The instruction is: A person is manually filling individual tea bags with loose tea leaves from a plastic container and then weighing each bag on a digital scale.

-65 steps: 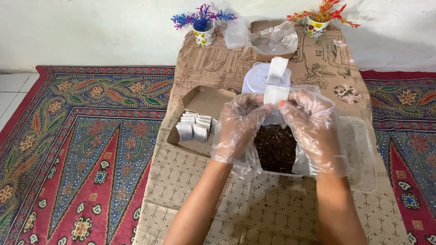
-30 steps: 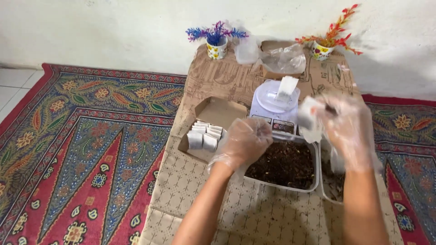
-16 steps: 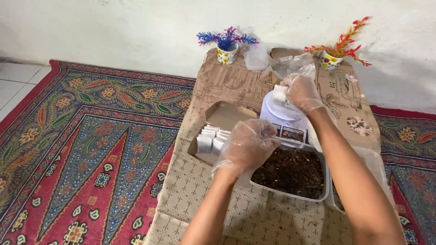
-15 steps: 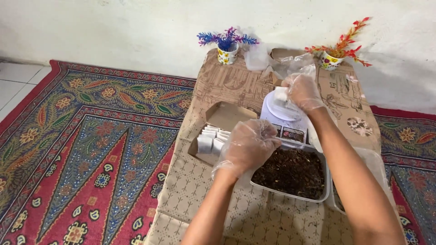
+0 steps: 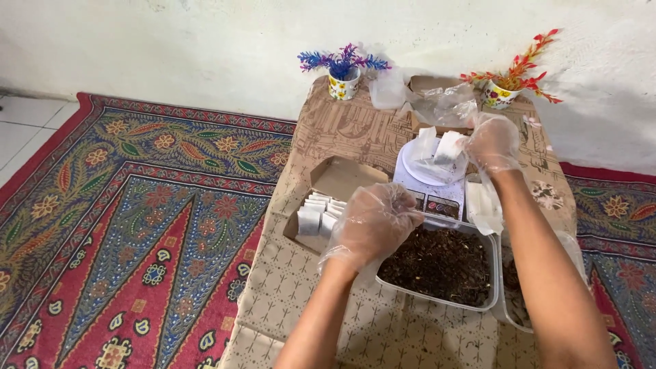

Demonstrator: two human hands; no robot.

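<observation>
Fingers of right hand (image 5: 493, 142) pinched on 1 white sachet (image 5: 449, 147) over scale (image 5: 432, 179); left hand (image 5: 374, 222) curled, empty.

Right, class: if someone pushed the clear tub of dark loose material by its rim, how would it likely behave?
The clear plastic tub looks thin-walled, so its rim would probably flex. Filled with dark loose material and sitting flat and wide on the table, it should slide rather than tip, though a sharp shove might spill some.
</observation>
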